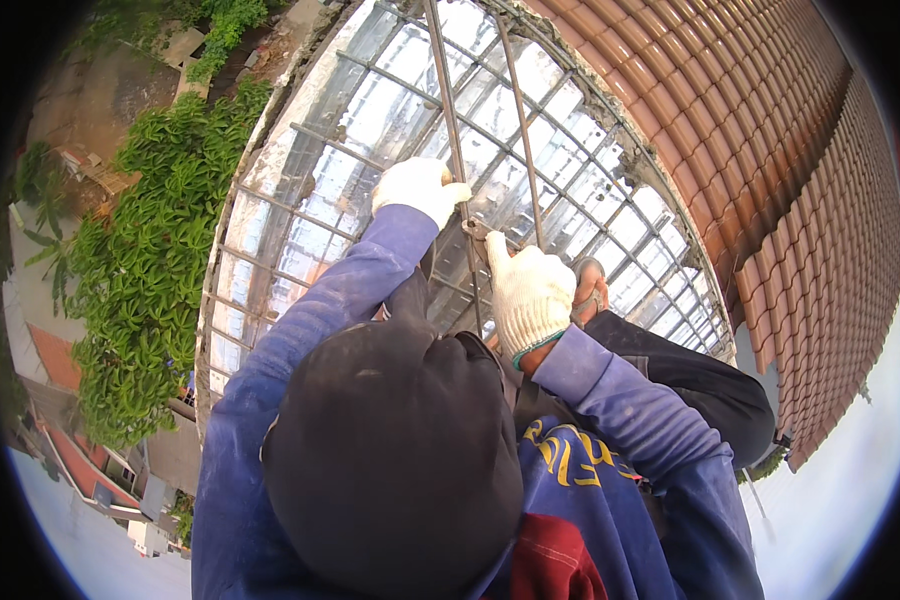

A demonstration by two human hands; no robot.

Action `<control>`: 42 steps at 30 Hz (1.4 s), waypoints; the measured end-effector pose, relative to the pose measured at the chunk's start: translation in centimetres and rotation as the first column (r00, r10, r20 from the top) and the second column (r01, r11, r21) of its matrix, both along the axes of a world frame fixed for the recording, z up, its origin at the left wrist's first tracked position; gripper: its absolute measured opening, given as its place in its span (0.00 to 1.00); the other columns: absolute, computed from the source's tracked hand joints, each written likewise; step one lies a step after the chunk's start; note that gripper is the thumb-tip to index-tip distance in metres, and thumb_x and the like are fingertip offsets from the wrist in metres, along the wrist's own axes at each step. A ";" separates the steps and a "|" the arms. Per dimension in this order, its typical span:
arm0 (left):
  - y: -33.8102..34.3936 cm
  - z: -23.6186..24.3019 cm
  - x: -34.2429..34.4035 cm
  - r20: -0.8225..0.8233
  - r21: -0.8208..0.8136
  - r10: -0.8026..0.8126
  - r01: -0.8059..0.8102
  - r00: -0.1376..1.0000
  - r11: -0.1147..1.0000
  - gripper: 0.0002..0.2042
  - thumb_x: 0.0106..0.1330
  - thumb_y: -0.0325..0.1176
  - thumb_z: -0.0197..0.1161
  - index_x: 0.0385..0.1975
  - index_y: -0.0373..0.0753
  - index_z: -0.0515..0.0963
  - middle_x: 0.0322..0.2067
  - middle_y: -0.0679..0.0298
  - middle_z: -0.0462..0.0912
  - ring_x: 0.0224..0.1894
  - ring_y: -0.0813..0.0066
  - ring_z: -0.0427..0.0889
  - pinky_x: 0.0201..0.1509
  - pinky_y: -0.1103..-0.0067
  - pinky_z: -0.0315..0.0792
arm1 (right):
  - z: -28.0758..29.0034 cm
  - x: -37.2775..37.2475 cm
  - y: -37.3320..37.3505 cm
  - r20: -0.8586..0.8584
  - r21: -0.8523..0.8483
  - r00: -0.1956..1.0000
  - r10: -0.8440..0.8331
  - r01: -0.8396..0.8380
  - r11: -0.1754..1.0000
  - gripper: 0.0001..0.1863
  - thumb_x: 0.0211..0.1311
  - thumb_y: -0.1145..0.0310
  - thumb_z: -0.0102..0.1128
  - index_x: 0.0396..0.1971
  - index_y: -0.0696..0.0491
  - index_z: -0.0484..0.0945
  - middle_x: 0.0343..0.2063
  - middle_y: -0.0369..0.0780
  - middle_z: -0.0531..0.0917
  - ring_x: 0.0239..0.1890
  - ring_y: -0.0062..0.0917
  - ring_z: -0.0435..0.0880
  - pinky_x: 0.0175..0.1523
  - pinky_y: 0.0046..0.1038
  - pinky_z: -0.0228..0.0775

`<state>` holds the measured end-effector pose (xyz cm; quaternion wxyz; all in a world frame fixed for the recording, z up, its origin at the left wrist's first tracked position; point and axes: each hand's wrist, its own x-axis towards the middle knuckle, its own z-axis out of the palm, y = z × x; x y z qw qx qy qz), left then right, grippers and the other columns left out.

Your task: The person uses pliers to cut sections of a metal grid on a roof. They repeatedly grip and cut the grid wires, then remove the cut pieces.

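Observation:
My left hand [416, 190], in a white knit glove, is closed on a long steel bar [444, 90] running over a rebar grid [360, 130]. Below and to its right, my right hand [530, 295], also gloved, is closed round a small metal tool [477, 231] at that same bar; the tool's exact shape is partly hidden by the fingers. A second long bar [518, 95] lies to the right. A sandalled foot [590, 283] rests on the grid beside my right hand. My dark head covering [390, 460] hides the lower middle.
The grid lies over silvery sheeting inside a rough concrete edge [232, 225]. Brown roof tiles [670, 70] rise along the right. Past the left edge, green trees [145, 300], bare ground [90, 110] and red roofs [55, 365] lie below.

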<state>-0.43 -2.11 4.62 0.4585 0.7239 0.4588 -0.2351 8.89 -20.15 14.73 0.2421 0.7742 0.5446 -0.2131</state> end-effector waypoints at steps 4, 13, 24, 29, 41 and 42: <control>-1.5 -2.0 0.1 0.085 -0.100 0.121 -0.112 0.989 0.989 0.20 0.76 0.50 0.70 0.47 0.36 0.91 0.45 0.50 0.93 0.47 0.55 0.94 0.54 0.62 0.86 | 0.4 2.5 1.2 -0.153 -0.080 0.988 0.015 -0.028 0.996 0.22 0.67 0.65 0.72 0.60 0.45 0.79 0.33 0.42 0.89 0.37 0.40 0.95 0.32 0.50 0.82; -3.8 -4.3 -0.5 0.167 -0.094 0.266 -0.253 0.950 0.963 0.17 0.77 0.42 0.69 0.46 0.30 0.88 0.40 0.48 0.92 0.31 0.60 0.94 0.38 0.68 0.88 | 0.1 5.9 3.1 -0.294 -0.239 0.955 0.030 -0.104 0.966 0.27 0.68 0.65 0.70 0.66 0.48 0.78 0.38 0.46 0.92 0.41 0.42 0.96 0.42 0.48 0.86; -0.6 -0.1 3.6 0.621 0.661 -0.231 -0.342 0.749 0.668 0.22 0.63 0.39 0.80 0.55 0.43 0.84 0.57 0.56 0.83 0.64 0.48 0.79 0.75 0.51 0.70 | -0.3 2.6 0.6 -0.147 -0.156 0.989 -0.001 -0.022 0.988 0.29 0.63 0.65 0.74 0.64 0.50 0.77 0.36 0.44 0.89 0.36 0.43 0.95 0.34 0.53 0.85; 0.6 -3.9 8.1 0.536 0.780 -0.567 -0.109 0.625 0.616 0.29 0.58 0.40 0.80 0.61 0.47 0.81 0.62 0.57 0.80 0.68 0.49 0.78 0.82 0.47 0.59 | -0.3 3.0 1.7 -0.152 -0.197 0.987 -0.058 0.028 0.980 0.23 0.66 0.65 0.72 0.60 0.48 0.78 0.37 0.43 0.90 0.38 0.42 0.96 0.34 0.52 0.84; 0.9 -5.9 7.6 0.699 0.679 -0.566 -0.157 0.437 0.717 0.25 0.53 0.39 0.82 0.51 0.43 0.85 0.55 0.57 0.87 0.63 0.49 0.84 0.71 0.49 0.76 | 0.5 4.0 3.2 -0.290 -0.343 0.938 -0.190 0.083 0.936 0.19 0.70 0.66 0.69 0.58 0.47 0.79 0.42 0.48 0.91 0.45 0.40 0.96 0.45 0.53 0.86; 0.8 -5.9 7.6 0.699 0.681 -0.569 -0.161 0.433 0.714 0.24 0.54 0.40 0.82 0.51 0.43 0.85 0.55 0.57 0.87 0.62 0.49 0.84 0.71 0.50 0.76 | 0.5 4.1 3.1 -0.339 -0.373 0.905 -0.257 0.121 0.920 0.19 0.70 0.66 0.67 0.59 0.48 0.79 0.42 0.50 0.92 0.44 0.39 0.97 0.44 0.51 0.86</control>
